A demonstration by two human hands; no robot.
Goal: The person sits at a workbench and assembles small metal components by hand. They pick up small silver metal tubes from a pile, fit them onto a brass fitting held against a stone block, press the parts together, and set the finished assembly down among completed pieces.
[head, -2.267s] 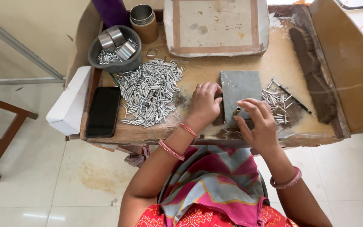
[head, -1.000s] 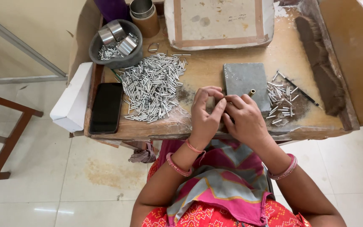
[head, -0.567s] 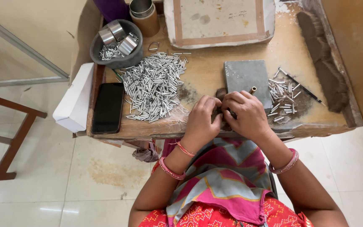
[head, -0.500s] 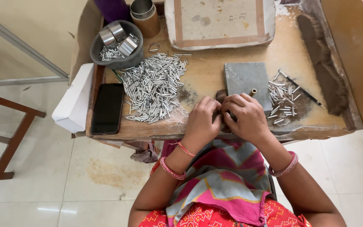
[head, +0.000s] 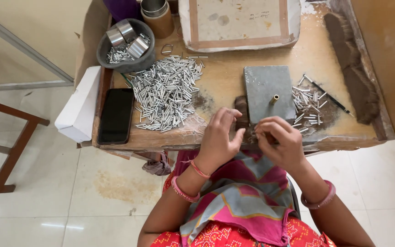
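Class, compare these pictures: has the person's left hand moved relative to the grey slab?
Yes. The left hand has drawn back from beside the grey slab toward the table's near edge.

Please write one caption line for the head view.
Both hands, left hand and right hand, meet at the grey slab between two piles of small metal tubes.

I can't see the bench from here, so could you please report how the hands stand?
Left hand open, at table edge. Right hand pinched, contents hidden. Both just before grey slab with brass peg. Nothing between them.
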